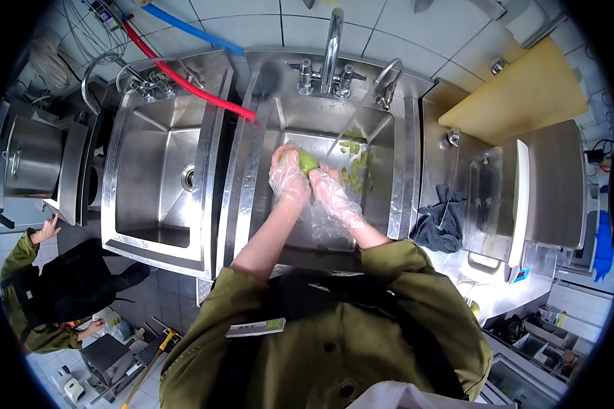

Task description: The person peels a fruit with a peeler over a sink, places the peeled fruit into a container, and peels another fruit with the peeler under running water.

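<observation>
My left hand (288, 174), in a clear plastic glove, is wrapped round a smooth green fruit (308, 161) above the right-hand sink (267, 213). Fingers cover part of the fruit, so its exact kind is not plain. Close against its lower right side is my right hand (332, 193), also gloved, with the fingers bent closed. Whatever they may grip is hidden. Several green peelings (353, 168) lie on the sink floor to the right of both hands.
A chrome tap (332, 51) stands behind the sink. A red hose (184, 85) reaches over from the left, where a second sink (150, 180) sits. To the right are a dark cloth (438, 228) and a yellow board (518, 92). Another person (61, 283) is at far left.
</observation>
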The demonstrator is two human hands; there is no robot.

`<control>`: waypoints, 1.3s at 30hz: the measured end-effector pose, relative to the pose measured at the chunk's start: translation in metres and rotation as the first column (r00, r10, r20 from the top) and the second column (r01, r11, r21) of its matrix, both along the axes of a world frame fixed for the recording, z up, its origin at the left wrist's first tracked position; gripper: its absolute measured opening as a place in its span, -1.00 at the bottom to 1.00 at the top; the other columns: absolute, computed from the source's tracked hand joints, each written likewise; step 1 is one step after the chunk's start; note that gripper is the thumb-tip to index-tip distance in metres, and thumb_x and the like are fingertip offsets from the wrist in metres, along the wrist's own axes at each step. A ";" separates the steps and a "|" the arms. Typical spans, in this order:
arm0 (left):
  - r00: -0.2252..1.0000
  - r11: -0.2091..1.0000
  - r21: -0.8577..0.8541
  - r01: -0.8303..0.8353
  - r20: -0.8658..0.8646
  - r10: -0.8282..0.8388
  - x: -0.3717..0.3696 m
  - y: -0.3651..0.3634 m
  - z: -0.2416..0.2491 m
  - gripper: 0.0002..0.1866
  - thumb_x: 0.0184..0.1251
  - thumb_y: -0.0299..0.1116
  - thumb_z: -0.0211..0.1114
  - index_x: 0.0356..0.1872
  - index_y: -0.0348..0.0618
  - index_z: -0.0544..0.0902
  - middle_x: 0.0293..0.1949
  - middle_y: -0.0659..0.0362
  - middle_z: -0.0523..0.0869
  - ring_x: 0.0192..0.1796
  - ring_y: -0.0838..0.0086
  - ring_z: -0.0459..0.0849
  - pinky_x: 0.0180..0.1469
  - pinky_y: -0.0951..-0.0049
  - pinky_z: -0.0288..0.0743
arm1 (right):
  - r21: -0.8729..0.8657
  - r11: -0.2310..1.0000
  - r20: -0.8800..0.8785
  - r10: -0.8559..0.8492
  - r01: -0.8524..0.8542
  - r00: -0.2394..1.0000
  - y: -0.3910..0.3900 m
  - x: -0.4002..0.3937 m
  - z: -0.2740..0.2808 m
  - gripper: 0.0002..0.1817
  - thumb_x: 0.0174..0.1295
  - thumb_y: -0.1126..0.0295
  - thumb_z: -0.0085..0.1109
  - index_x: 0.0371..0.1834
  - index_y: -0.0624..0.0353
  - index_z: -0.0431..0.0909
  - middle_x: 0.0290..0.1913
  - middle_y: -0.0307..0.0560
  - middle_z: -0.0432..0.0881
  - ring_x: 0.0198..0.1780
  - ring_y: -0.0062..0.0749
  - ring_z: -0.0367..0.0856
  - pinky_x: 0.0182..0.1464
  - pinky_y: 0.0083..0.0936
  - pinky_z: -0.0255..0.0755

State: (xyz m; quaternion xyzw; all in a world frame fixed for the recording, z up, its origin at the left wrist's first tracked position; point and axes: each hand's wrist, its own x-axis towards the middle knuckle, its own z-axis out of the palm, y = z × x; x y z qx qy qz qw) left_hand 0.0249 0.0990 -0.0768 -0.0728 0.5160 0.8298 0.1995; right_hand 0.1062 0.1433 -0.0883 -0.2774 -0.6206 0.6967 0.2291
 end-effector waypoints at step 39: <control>0.623 0.811 0.125 0.571 0.578 -0.528 -0.029 -0.037 0.026 -0.76 0.37 -0.24 0.07 -0.07 -0.11 0.51 -0.14 0.18 0.64 -0.08 0.35 0.62 0.09 0.37 0.50 | 0.925 0.012 0.343 0.407 -0.381 0.847 0.034 0.009 0.080 -0.69 -0.04 0.37 0.23 -0.24 0.19 0.39 -0.28 -0.03 0.37 -0.42 -0.19 0.54 -0.44 -0.35 0.46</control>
